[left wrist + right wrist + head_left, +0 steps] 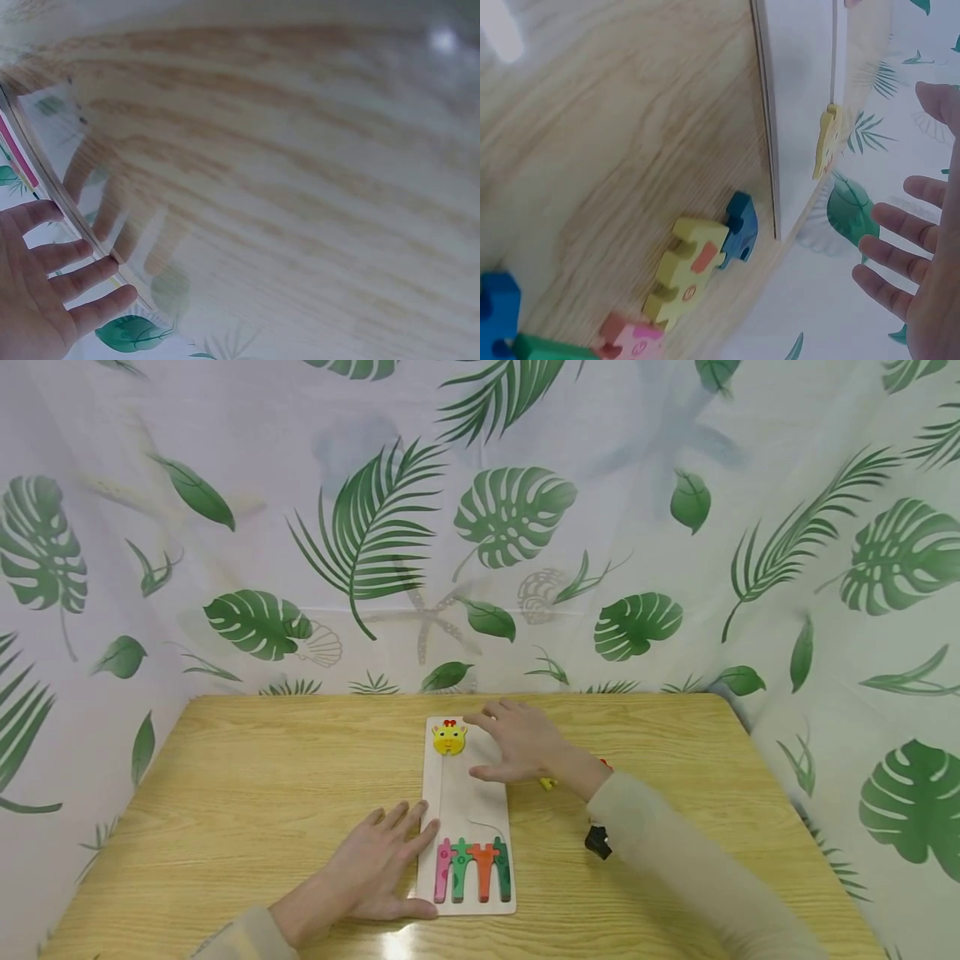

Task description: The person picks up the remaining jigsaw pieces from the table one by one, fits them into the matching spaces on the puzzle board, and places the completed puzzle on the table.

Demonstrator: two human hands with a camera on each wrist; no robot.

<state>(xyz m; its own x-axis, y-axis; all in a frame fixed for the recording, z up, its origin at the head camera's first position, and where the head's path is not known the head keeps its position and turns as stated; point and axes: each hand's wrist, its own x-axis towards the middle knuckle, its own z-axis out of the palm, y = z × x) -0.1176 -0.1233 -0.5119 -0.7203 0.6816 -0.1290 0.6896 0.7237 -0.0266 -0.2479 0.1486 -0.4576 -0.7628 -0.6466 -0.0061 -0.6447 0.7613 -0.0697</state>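
Observation:
A white puzzle board (457,793) lies lengthwise on the table. A yellow giraffe-head piece (449,739) sits at its far end, and several leg pieces in pink (442,872), green and orange (484,872) stand side by side at its near end. My left hand (382,864) rests along the board's left edge, fingers spread with the tips at the rim. My right hand (521,743) is over the far right part of the board, thumb and fingers apart, nothing between them. Its fingertips are just right of the giraffe head.
To the board's right are loose puzzle pieces, partly hidden by my right arm in the head view: a yellow piece (686,270), a blue piece (739,229), a pink piece (632,337) and a green piece (551,349). A leaf-patterned curtain (480,568) hangs behind the table (262,760).

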